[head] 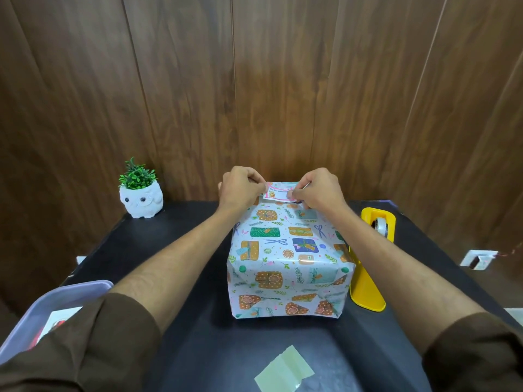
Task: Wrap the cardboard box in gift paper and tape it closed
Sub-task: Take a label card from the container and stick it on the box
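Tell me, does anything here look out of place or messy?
Little stands out. A creased pale green scrap lies loose on the black table, apart from the wrapped box, whose near right corner fold looks slightly crumpled. Left hand and right hand pinch a small label.

Both arms are stretched out over the wrapped box (288, 258). My left hand (240, 188) pinches one end of a small pink-edged label (278, 195) and my right hand (319, 190) pinches the other, right at the far edge of the top. The box sits on the black table (175, 335), its near end folded in triangles. A yellow tape dispenser (368, 281) stands just beside it on the right. The owl planter (140, 198) is far left, the lavender tray (56, 301) sits by my left sleeve, and a pale strip (284, 372) lies nearest me.
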